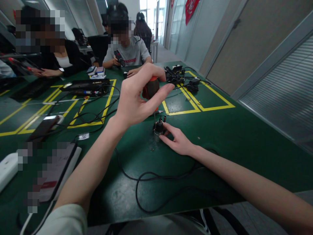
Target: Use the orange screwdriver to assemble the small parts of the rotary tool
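Note:
My left hand [138, 96] is closed around the dark and orange handle of a screwdriver [153, 88], held upright with its thin shaft pointing down. The shaft reaches a small black and metal cylindrical part [159, 127] on the green table; whether its tip sits in a screw is too small to tell. My right hand [177, 140] pinches that part from the right, thumb in front and fingers behind. A short dark post [165, 119] sticks up just beside the cylinder's top.
A black cable [146, 178] loops across the near part of the table [234, 143]. Phones, a power strip [11, 166] and tangled cords lie on the left. Black devices with cords [176, 75] lie at the back. Co-workers sit across the table, one holding a black tool [119, 58].

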`<state>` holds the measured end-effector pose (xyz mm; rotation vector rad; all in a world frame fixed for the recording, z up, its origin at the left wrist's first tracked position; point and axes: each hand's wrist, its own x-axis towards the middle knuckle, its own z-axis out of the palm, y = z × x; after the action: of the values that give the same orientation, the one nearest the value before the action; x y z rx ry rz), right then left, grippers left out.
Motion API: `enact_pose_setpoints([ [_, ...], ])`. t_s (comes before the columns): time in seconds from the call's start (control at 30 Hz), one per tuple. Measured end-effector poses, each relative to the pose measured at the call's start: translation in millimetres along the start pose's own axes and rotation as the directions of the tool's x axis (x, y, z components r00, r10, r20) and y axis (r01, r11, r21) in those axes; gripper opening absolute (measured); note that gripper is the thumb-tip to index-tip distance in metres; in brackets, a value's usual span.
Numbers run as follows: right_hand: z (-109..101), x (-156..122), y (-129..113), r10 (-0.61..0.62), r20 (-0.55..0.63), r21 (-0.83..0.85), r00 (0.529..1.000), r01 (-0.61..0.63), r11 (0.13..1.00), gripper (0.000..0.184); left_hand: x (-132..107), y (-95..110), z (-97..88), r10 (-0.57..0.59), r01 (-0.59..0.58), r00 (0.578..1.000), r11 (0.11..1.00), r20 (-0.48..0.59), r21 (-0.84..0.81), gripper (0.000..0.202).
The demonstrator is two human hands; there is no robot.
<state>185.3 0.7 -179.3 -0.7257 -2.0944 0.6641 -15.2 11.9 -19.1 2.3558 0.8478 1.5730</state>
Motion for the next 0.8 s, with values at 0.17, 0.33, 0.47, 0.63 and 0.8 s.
enact_pose_setpoints([
  [0.17,1.5,-0.6,2.1,-0.011,-0.019,0.0,1.0,0.011,1.0,0.047,4.2,-5.1,4.9,0.076,-0.067,0.997,0.939,0.016,-0.336,0.039],
  [0.33,1.2,-0.2,0.3,-0.012,-0.014,0.007,1.0,0.012,1.0,0.046,9.1,7.4,11.0,-0.174,0.188,0.981,0.779,0.082,-0.599,0.021],
  [0.47,1.0,-0.4,0.1,-0.009,-0.016,-0.004,1.0,0.009,1.0,0.046,9.3,16.3,17.7,-0.291,0.283,0.948,0.588,0.128,-0.758,0.024],
  [0.63,1.0,-1.7,2.0,0.001,-0.013,-0.018,1.0,-0.001,1.0,0.048,10.6,23.6,16.1,-0.33,0.359,0.918,0.456,0.22,-0.814,0.022],
  [0.8,0.5,-1.9,2.6,0.002,-0.01,-0.02,1.0,-0.002,1.0,0.049,12.1,21.4,12.1,-0.345,0.435,0.884,0.363,0.315,-0.824,0.044],
])
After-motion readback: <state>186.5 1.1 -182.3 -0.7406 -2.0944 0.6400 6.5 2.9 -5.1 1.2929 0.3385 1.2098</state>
